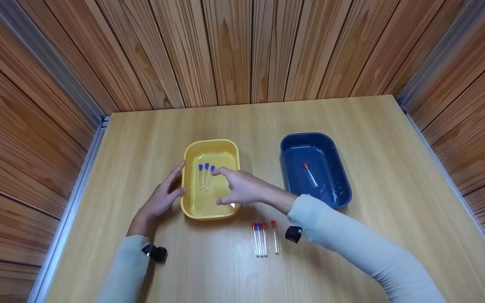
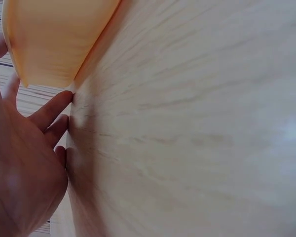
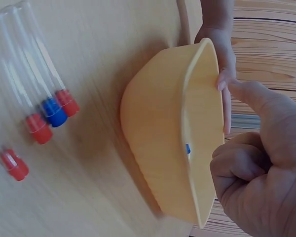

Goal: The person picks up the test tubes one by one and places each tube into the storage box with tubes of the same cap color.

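Note:
Inside the yellow tray lie three clear test tubes with blue caps, side by side. My left hand touches the tray's left side with its fingers and thumb spread; in the left wrist view the fingers reach beside its wall. Over the tray's right rim reaches my right hand, its index fingertip by the rightmost blue cap; whether it touches cannot be told. Its thumb is extended, apart from the other fingers, which look bent in the right wrist view. Nothing shows held between them.
A dark blue tray stands to the right, with one red-capped tube in it. On the table in front lie several tubes: a close group with red caps and one blue cap, and a separate red-capped tube. Wood-plank walls surround the table.

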A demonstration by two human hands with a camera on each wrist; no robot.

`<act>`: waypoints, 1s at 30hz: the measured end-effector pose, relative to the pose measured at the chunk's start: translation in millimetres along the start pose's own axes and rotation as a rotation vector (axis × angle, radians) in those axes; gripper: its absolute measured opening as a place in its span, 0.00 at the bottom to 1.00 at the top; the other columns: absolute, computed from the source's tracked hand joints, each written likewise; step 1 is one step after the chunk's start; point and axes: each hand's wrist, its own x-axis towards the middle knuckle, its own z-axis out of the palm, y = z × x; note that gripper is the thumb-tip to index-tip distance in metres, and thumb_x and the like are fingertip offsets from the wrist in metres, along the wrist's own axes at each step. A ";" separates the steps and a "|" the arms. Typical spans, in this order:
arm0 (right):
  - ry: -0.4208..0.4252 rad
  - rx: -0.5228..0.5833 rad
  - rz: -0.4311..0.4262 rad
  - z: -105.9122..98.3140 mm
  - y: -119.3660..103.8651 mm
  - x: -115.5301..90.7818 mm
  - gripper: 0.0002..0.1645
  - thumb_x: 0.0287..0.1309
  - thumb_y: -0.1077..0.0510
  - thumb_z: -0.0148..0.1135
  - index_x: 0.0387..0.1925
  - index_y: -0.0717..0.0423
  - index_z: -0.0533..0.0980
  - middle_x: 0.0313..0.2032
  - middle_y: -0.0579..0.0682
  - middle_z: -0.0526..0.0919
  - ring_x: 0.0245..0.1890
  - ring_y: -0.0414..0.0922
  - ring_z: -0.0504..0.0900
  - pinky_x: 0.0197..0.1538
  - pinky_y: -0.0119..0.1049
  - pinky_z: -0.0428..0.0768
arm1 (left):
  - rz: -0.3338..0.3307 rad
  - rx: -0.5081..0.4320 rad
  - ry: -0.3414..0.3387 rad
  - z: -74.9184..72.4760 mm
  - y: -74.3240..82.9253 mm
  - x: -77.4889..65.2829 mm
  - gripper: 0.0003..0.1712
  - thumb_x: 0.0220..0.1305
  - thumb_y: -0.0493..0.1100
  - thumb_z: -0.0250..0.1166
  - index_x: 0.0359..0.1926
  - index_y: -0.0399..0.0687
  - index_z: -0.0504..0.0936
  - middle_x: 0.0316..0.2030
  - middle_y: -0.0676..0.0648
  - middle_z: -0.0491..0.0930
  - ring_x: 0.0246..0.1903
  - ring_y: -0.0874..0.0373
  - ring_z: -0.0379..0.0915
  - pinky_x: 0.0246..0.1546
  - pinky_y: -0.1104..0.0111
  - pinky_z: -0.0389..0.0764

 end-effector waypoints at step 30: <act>0.091 -0.057 -0.090 23.8 31.0 -58.9 0.54 0.64 0.43 0.84 0.84 0.50 0.68 0.19 0.37 0.67 0.16 0.35 0.64 0.24 0.27 0.60 | 0.007 0.000 0.016 -0.3 0.0 -0.3 0.47 0.85 0.46 0.63 0.93 0.61 0.50 0.88 0.33 0.62 0.91 0.34 0.51 0.91 0.34 0.47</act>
